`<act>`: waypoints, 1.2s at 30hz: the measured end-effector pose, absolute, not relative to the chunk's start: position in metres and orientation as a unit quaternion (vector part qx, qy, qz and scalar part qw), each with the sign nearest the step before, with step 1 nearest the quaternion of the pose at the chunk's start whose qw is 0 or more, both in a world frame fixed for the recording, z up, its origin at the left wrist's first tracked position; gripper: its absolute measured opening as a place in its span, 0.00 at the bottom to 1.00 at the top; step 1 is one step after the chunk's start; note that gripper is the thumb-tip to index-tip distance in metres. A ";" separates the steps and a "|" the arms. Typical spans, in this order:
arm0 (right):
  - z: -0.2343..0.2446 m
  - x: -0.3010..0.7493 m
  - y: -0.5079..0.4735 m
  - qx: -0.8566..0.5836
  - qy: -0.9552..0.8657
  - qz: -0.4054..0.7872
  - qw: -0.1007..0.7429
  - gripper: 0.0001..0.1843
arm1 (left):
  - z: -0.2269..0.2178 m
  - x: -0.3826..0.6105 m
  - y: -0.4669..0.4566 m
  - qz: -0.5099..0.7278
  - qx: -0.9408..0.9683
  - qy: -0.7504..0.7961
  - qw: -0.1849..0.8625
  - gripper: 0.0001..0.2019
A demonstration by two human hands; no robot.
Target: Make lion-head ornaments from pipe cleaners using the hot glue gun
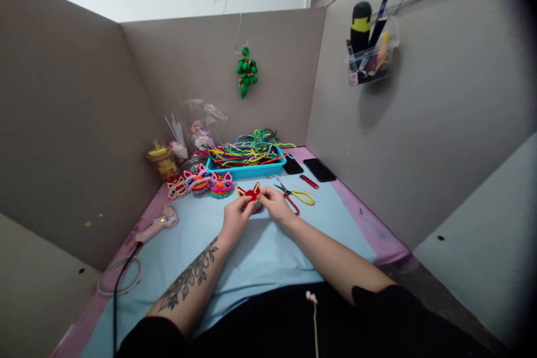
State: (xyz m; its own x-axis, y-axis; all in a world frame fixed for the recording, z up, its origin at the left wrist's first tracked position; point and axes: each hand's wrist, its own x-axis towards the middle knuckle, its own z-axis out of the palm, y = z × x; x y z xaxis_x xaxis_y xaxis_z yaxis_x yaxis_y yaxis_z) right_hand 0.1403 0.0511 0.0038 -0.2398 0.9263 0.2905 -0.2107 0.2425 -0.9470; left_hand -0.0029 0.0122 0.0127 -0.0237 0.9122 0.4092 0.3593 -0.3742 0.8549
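Note:
Between my two hands, just above the blue cloth (201,240), is a small red pipe-cleaner animal head (253,192) with pointed, cream-lined ears. The fingers of my left hand (237,215) are closed on its lower left side. My right hand (274,205) pinches its right side near the ear. Fingers cover much of the lower part, where some blue-purple shows. Scissors (298,196) with one red and one yellow handle lie half spread beside my right hand. Three finished-looking colourful animal heads (198,179) stand in a row at the back left.
A blue tray (247,170) heaped with pipe cleaners (251,151) sits at the back. A pink glue gun (159,224) with its cord lies left. A black phone (319,169) and red cutter (309,181) lie right. Grey partitions enclose three sides; a clear tool box (369,64) hangs right.

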 end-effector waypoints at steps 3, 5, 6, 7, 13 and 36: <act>0.007 0.143 0.051 -0.297 -0.582 0.540 0.530 0.15 | 0.017 -0.001 0.010 0.514 0.636 0.478 0.319 0.12; 0.009 0.145 0.050 -0.278 -0.584 0.557 0.521 0.15 | 0.020 0.000 0.009 0.508 0.630 0.469 0.353 0.13; 0.010 0.146 0.050 -0.267 -0.584 0.569 0.514 0.15 | 0.021 0.000 0.009 0.506 0.625 0.465 0.370 0.13; 0.010 0.146 0.050 -0.255 -0.583 0.581 0.507 0.14 | 0.021 0.000 0.009 0.503 0.621 0.461 0.386 0.13; 0.007 0.150 0.057 -0.217 -0.584 0.613 0.486 0.13 | 0.019 -0.002 0.014 0.481 0.606 0.440 0.456 0.16; 0.016 0.154 0.046 -0.284 -0.670 0.430 0.535 0.09 | 0.022 0.000 0.011 0.432 0.422 0.342 0.720 0.13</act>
State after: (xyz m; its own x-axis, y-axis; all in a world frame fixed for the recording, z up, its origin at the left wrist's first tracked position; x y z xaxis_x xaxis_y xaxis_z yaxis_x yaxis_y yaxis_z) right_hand 0.1541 0.0465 0.0157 -0.2657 0.8403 0.4725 -0.0792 0.4695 -0.8794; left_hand -0.0005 0.0112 0.0217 0.3931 0.9105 -0.1282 -0.3323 0.2707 0.9035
